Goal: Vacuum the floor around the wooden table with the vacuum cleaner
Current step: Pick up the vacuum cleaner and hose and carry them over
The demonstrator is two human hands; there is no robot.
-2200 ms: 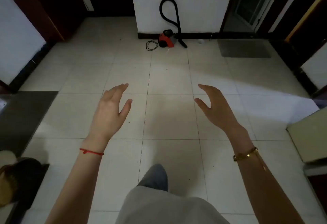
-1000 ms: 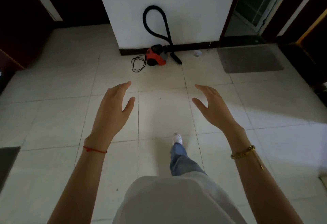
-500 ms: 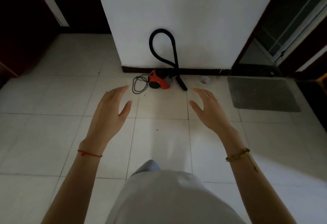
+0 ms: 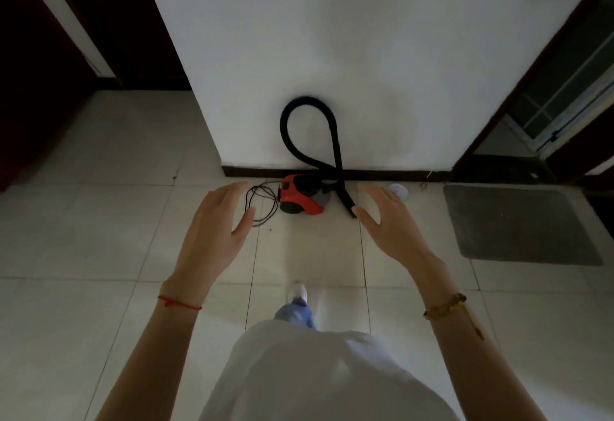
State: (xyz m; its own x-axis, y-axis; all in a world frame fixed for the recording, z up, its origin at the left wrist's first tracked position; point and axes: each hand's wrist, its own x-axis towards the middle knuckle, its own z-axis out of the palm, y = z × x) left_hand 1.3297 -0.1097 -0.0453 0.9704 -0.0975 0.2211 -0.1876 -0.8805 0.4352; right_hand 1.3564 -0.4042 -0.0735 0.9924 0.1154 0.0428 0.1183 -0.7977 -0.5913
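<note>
Head view, vacuum cleaner (image 4: 300,195): a small red canister standing on the tiled floor (image 4: 99,221) hard against the dark skirting of the white wall (image 4: 332,38), likely parked there to keep it out of the walkway.
Head view, hose (image 4: 310,131): black, rising from the canister in a tall loop that leans on the wall, its nozzle end coming down to the floor just right of the body; propped this way it stays off the floor and within easy reach.
Head view, power cord (image 4: 260,203): lies in a loose coil on the tiles just left of the canister; whether it is plugged in cannot be told.
Head view, left hand (image 4: 216,231): raised in front of the body, fingers straight and slightly spread, holding nothing.
Head view, right hand (image 4: 390,224): held up likewise, fingers loose and apart, empty; both hands are well short of the machine, apparently readied for a reach.
Head view, wooden table: not in sight.
Head view, door mat (image 4: 518,224): grey, on the floor to the right, before a doorway.
Step, as a judgement: approach to the cleaner; vacuuming not yet begun.
</note>
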